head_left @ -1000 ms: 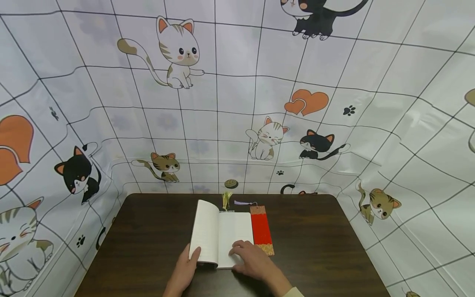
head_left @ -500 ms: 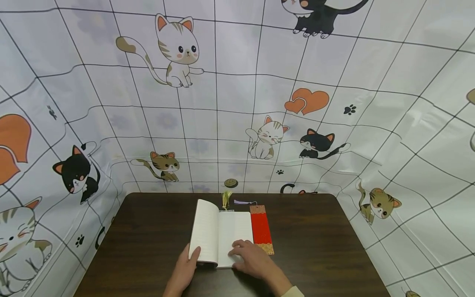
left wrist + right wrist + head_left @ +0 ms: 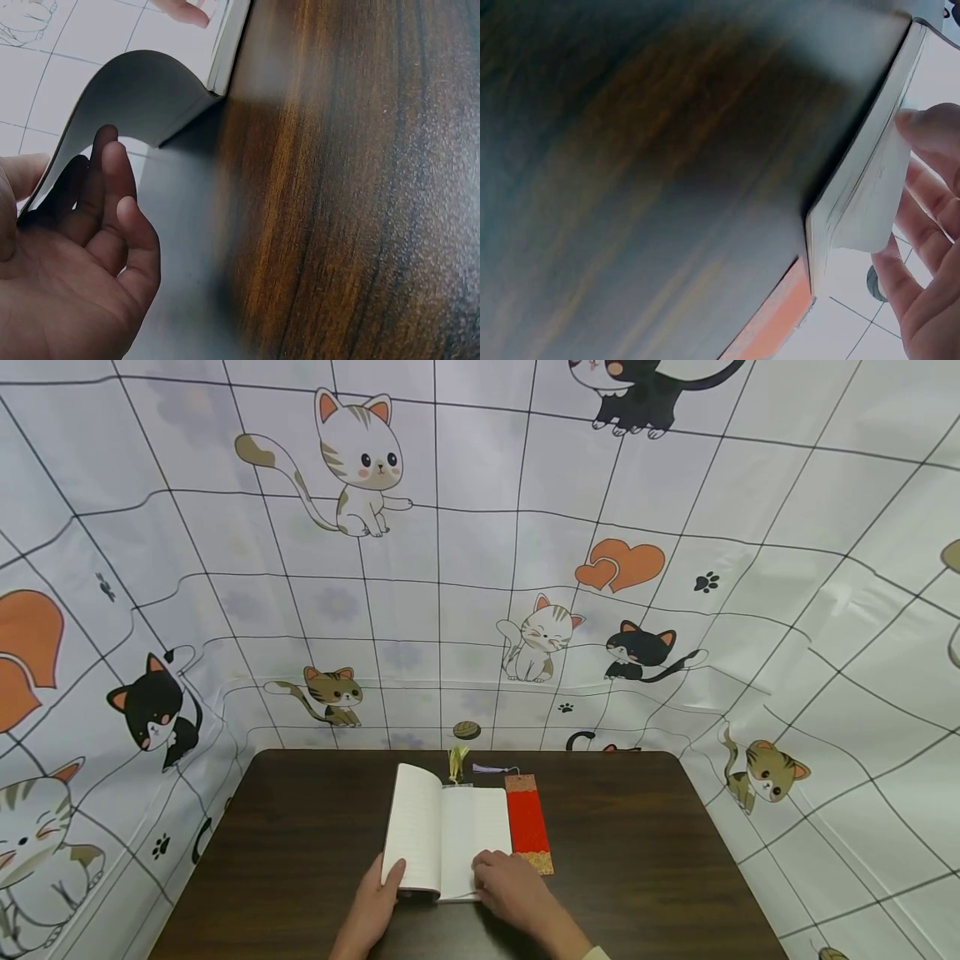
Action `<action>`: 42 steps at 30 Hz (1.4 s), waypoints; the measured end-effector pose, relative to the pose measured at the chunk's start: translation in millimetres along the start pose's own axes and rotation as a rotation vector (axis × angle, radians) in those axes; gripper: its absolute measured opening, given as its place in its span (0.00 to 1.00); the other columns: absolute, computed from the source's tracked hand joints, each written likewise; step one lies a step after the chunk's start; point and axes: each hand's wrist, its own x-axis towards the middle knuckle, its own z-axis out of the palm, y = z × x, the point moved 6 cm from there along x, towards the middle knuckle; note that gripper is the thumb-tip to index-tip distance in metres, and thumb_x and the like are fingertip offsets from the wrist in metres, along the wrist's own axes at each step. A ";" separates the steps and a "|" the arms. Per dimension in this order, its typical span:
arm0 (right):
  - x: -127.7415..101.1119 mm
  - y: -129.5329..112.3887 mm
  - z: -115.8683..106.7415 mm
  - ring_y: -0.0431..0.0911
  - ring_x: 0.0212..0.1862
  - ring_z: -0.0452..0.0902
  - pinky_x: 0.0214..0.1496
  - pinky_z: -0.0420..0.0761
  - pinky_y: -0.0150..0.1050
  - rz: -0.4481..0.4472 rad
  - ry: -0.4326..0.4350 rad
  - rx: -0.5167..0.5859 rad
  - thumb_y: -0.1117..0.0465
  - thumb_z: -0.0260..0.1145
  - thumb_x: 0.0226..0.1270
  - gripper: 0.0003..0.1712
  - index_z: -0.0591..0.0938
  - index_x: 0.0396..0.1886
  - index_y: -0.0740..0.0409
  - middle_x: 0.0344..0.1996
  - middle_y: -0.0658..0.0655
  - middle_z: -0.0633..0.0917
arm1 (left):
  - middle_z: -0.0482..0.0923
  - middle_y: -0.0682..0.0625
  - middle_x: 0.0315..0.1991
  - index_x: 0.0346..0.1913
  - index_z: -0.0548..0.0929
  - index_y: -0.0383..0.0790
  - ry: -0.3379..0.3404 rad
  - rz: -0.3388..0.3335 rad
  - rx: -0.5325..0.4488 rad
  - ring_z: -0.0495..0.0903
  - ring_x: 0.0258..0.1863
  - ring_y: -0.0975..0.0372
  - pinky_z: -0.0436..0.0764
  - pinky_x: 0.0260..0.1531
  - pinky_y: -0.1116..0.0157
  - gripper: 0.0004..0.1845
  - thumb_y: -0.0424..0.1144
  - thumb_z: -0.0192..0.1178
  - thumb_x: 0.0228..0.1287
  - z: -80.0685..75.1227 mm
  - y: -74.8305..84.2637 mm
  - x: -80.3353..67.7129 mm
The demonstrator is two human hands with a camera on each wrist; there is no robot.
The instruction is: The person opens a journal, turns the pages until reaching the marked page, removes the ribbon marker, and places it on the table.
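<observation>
Right hand sliding back to the near right corner of the open book and lifting a page edge.

Dark brown wood-grain desk (image 3: 300, 827) is carrying the open white paperback book (image 3: 450, 827), sitting at the centre near the front edge, long axis running front-to-back, spine pointing away toward the cat-print sheet (image 3: 480, 568). Left hand (image 3: 372, 906) is holding up the curved left-side pages, thumb on top, fingers (image 3: 112, 187) loosely curled behind them. Right hand (image 3: 513, 887) is now nearer the person than a second ago, fingers (image 3: 930, 135) bending a page corner up, so a page turn looks to be starting. Red rectangular bookmark with gold ends (image 3: 528, 822) is lying just beside the book's right edge, parallel to it, purple tassel (image 3: 491, 769) pointing away left.
</observation>
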 end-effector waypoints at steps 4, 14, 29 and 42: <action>-2.2 -1.6 -1.0 0.40 0.47 0.83 0.49 0.83 0.37 -0.027 0.051 -0.021 0.54 0.77 0.70 0.06 0.86 0.37 0.41 0.49 0.43 0.88 | 0.80 0.31 0.63 0.76 0.67 0.27 0.000 0.003 -0.002 0.84 0.56 0.48 0.87 0.48 0.49 0.33 0.54 0.50 0.88 0.1 -0.7 -0.1; -15.6 11.0 -1.8 0.46 0.63 0.79 0.65 0.81 0.50 0.008 0.172 0.003 0.54 0.79 0.67 0.15 0.84 0.49 0.40 0.62 0.47 0.85 | 0.83 0.34 0.58 0.75 0.69 0.28 0.018 -0.006 -0.004 0.83 0.50 0.53 0.84 0.44 0.57 0.32 0.53 0.51 0.88 0.8 -2.9 -1.3; -11.9 22.7 -11.8 0.70 0.73 0.71 0.71 0.73 0.70 0.358 0.392 0.383 0.53 0.79 0.64 0.50 0.68 0.79 0.69 0.79 0.71 0.69 | 0.81 0.31 0.61 0.78 0.64 0.24 -0.016 0.024 -0.067 0.81 0.46 0.56 0.81 0.40 0.59 0.36 0.55 0.43 0.89 -0.6 -4.6 -0.2; 7.1 -26.6 -5.1 0.57 0.75 0.72 0.72 0.71 0.68 0.182 0.198 0.438 0.32 0.63 0.76 0.34 0.78 0.76 0.38 0.78 0.55 0.75 | 0.85 0.33 0.51 0.72 0.68 0.23 -0.011 0.081 -0.085 0.85 0.41 0.56 0.83 0.37 0.59 0.37 0.58 0.44 0.88 -2.1 -2.6 4.9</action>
